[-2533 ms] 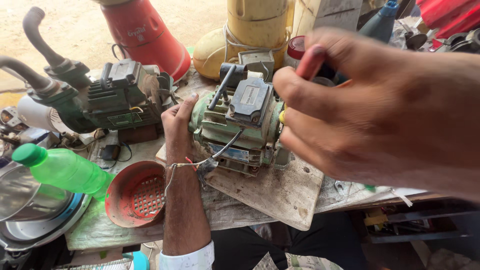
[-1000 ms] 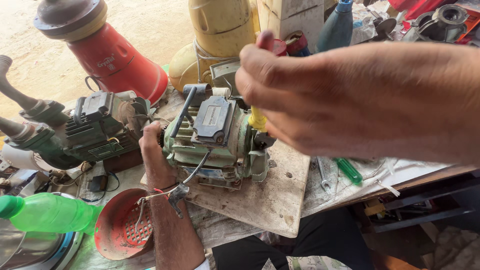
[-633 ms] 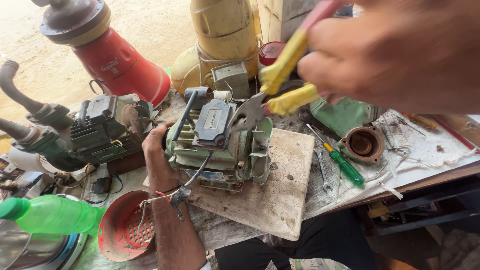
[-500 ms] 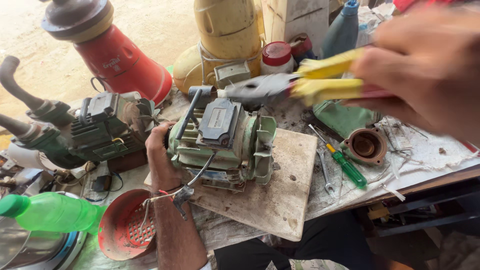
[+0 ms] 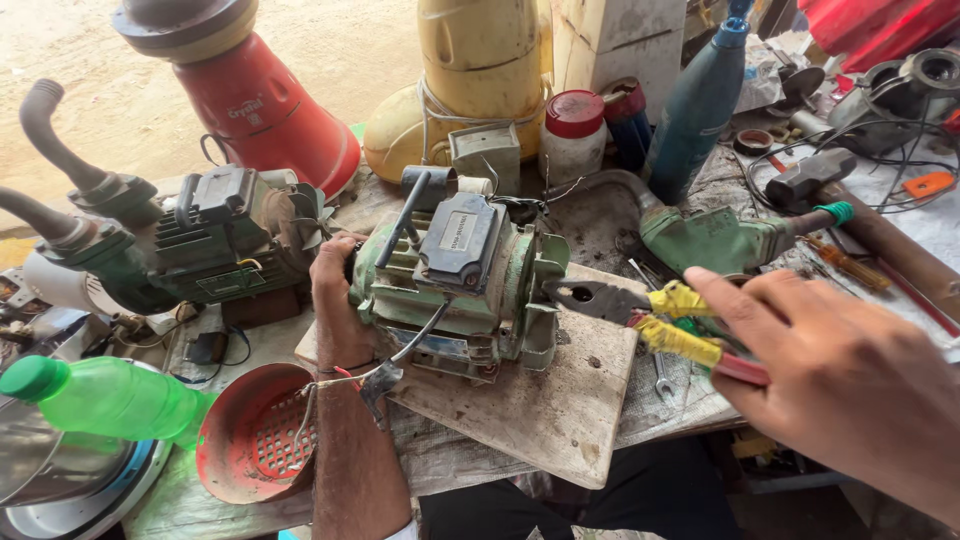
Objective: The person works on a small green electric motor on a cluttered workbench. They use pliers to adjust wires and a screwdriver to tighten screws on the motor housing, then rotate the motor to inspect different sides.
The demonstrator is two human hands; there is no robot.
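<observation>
Now our left hand (image 5: pixel 338 300) grips the green motor (image 5: pixel 455 285) at nine o'clock; right hand (image 5: pixel 850 385) clasps pliers (image 5: pixel 640 315), nose nearing its three o'clock end, needing a steady bite.

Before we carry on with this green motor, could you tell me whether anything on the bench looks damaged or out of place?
Yes: the green motor on the wooden board has loose wires trailing from its side, near the left hand. The red perforated cover lies detached beside it. The right hand holds pliers with yellow-taped handles.
</observation>
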